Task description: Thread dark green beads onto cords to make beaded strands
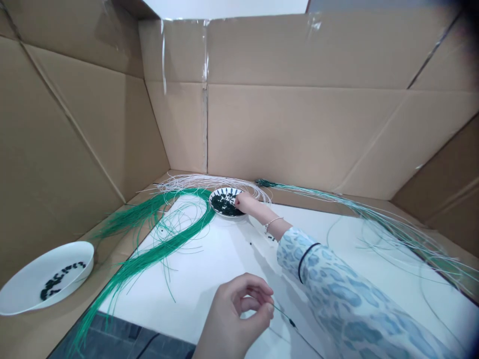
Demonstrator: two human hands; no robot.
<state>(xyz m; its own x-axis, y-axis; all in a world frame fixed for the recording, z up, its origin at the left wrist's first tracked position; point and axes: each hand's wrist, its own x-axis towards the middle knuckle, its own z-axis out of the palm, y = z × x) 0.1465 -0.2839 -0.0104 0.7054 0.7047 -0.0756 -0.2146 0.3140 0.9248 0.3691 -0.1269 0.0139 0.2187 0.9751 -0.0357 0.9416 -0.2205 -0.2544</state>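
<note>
My left hand (239, 311) is near the bottom middle, thumb and forefinger pinched on a thin green wire (288, 319) that carries a dark bead. My right hand (244, 201) reaches far forward into a small patterned dish (220, 195) of dark green beads, with the fingers curled down among the beads. What they hold is hidden. The right arm wears a blue-patterned sleeve (337, 289) and a thin bracelet (272, 222).
A thick bundle of green wires (157, 249) curves across the white sheet (209, 259) on the left. White and pale green wires (374, 219) fan out to the right. A white bowl (22, 289) with a few dark beads sits at the left. Cardboard walls (299, 124) enclose the space.
</note>
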